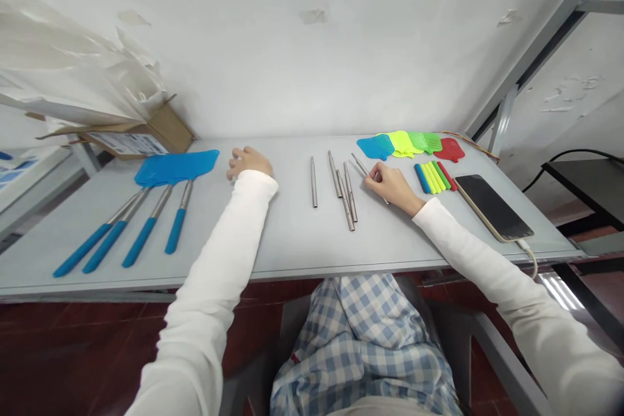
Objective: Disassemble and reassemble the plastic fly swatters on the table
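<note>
In my right hand [394,190] I pinch a slim silver metal rod [359,164]; it slants from upper left to lower right, and my fingers cover part of it. Several similar metal rods [347,198] lie loosely together just left of that hand, some crossing or touching. One more rod [313,182] lies apart, nearer my left hand. My left hand [252,162] rests on the table with loosely bent fingers a little apart, and nothing shows in it. Left of it lie several blue fly swatters [178,168] with metal stems and blue grips [146,240], their heads overlapping.
Blue, yellow, green and red swatter heads [402,143] lie at the back right of the table [287,244]. Before them are coloured grips [435,177] in a row and a phone [493,207] with a white cable. An open cardboard box [168,130] stands back left against the wall.
</note>
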Demonstrator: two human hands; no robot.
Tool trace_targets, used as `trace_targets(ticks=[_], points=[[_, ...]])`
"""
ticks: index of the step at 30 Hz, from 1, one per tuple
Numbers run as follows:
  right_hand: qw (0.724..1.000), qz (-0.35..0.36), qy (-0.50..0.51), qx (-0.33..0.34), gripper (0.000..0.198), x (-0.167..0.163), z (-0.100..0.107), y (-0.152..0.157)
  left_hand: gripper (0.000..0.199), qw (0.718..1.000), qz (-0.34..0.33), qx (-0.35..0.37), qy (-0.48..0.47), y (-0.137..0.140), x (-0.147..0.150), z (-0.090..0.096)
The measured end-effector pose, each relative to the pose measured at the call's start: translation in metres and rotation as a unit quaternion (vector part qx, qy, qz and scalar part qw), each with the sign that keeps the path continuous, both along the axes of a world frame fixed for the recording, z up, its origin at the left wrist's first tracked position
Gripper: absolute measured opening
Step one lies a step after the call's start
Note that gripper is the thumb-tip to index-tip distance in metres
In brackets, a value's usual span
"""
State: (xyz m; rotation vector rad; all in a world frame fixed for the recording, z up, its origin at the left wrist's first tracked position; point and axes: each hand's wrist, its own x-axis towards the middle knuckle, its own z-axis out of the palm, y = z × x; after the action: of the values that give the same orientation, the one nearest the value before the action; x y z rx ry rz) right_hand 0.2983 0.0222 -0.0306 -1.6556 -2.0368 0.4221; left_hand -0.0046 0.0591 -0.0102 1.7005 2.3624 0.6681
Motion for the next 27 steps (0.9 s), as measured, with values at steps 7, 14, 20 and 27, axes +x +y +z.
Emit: trace_targets(ticks=[7,14,20,27], points=[[0.998,-0.007,0.062,0.001,0.009,0.003,-0.003,0.003,0.046,0.986,0.033,-0.118,0.117,-0.001,0.0,-0.002],[0.99,0.02,0.14,0.008,0.012,0.002,-0.008,0.004,0.034,0.988,-0.113,-0.055,-0.085,-0.005,0.045,-0.007],[0.982,0.039,0.185,0.01,0.015,0.001,-0.008,0.003,0.025,0.978,-0.166,0.071,-0.1,-0.005,0.056,-0.015],[0.983,0.034,0.179,0.007,0.014,-0.002,-0.005,0.001,0.023,0.974,-0.225,-0.032,-0.018,-0.01,0.039,-0.004]])
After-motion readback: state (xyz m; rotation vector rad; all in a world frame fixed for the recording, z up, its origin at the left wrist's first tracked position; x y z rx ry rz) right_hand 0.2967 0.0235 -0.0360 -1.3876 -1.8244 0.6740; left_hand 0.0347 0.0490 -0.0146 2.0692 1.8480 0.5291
